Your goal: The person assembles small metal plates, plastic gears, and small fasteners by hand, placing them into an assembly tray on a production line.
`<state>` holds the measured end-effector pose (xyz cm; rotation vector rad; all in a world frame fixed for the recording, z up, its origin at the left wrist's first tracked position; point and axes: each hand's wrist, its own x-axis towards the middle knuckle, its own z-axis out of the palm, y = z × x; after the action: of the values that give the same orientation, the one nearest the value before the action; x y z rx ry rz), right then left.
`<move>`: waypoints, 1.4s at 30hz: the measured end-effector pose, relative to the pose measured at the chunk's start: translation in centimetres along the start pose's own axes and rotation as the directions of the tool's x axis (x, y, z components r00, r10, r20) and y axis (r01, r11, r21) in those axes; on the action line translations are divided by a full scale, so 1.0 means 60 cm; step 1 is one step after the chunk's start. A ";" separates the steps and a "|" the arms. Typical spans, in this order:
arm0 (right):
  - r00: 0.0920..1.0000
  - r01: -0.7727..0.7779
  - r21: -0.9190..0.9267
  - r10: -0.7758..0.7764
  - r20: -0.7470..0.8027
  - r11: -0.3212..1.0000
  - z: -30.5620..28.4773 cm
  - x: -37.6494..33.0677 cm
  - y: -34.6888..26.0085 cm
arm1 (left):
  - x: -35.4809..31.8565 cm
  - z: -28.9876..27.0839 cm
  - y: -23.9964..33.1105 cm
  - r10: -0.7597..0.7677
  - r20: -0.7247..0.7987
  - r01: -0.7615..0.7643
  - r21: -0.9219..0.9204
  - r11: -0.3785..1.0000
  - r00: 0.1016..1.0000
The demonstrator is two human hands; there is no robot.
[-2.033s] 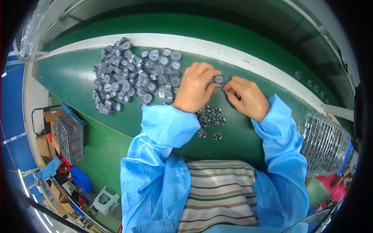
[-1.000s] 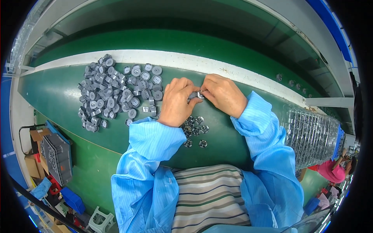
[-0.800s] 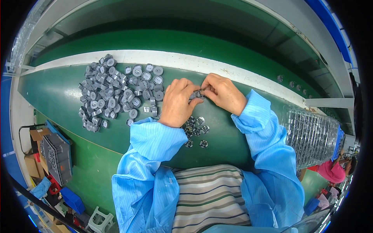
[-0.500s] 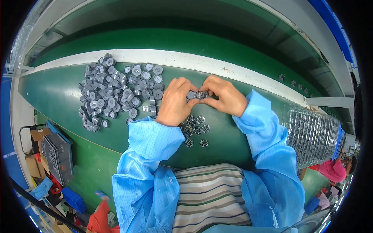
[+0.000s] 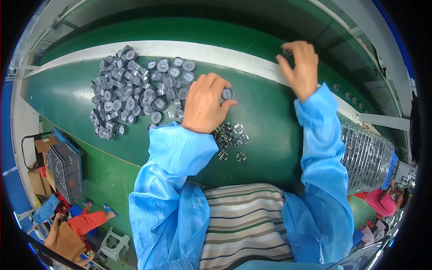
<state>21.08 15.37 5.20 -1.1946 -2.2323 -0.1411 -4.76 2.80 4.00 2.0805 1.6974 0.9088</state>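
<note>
My left hand [image 5: 206, 104] is curled above the green table, with a small round grey plastic part [image 5: 227, 93] held at its index finger and the thumb stretched out below. Beyond the white rail, my right hand [image 5: 300, 67] reaches over the far green strip. Its thumb and fingers are apart around a small dark-and-silver part [image 5: 286, 52], which seems to rest on the strip. Several small round circuit boards [image 5: 233, 141] lie just below my left hand, the nearest partly hidden by it. To its left spreads a heap of round grey plastic parts [image 5: 130, 103].
A white rail [image 5: 216, 51] divides the table [image 5: 265, 130] from the far strip. Several small parts [image 5: 348, 96] sit in a line beyond it at right. Stacked clear plastic trays [image 5: 366, 150] stand to my right. People, a grey stool [image 5: 114, 244] and a grey crate [image 5: 66, 173] are farther off.
My hands were together over the small parts; now they are apart. The right has moved far and right across the rail, while the left stays near its place with the grey part.
</note>
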 end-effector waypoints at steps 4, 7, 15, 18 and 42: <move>0.879 0.065 0.606 -0.334 0.342 0.793 -0.037 -0.052 -0.136 | -0.005 0.008 -0.017 0.050 0.028 -0.047 -0.076 0.996 0.998; 0.820 0.062 0.651 -0.410 0.399 0.757 -0.021 -0.087 -0.160 | 0.001 0.003 -0.001 0.023 0.000 -0.023 -0.118 0.993 1.000; 0.956 -0.152 0.740 -0.094 0.279 0.655 0.015 -0.039 -0.131 | -0.005 0.007 0.004 -0.011 0.028 0.011 -0.023 1.000 1.000; 0.946 -0.068 0.650 -0.157 0.282 0.757 0.033 -0.036 -0.132 | -0.008 0.008 0.004 0.006 0.034 -0.004 -0.052 0.999 0.999; 0.913 -0.174 0.644 -0.122 0.389 0.745 0.032 -0.044 -0.136 | -0.002 -0.011 0.014 0.005 -0.184 0.026 0.165 0.986 0.983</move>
<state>14.86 9.33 3.63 -0.8843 -2.2769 0.9459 -4.56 2.36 4.96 2.1478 1.9378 1.0156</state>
